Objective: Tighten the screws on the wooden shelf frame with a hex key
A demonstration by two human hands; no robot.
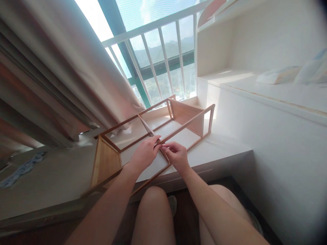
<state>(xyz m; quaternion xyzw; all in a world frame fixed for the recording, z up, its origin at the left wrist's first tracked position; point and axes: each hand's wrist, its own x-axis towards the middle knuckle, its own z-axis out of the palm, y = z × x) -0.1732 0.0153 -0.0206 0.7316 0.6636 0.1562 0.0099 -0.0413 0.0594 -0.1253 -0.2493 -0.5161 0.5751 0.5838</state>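
Left hand [146, 151] has its fingers round the wooden frame [148, 129] lying on the white ledge [224, 147], right hand [178, 155] pinches narrow alongside, catch unclear, and one hard tug could drag it over the near edge

The left fingers [154, 138] and right fingers [168, 145] meet at the near side of the frame [146, 124], which lies across the ledge [224, 143]. One end panel [107, 156] stands left of them, the other panel [187, 116] beyond and to the right. Farther beyond are the railing [162, 47] and, behind it, the window [143, 10]. The curtain [76, 68] hangs beyond and left, a cloth [24, 170] lies far left, and the shelf [237, 76] is off right.
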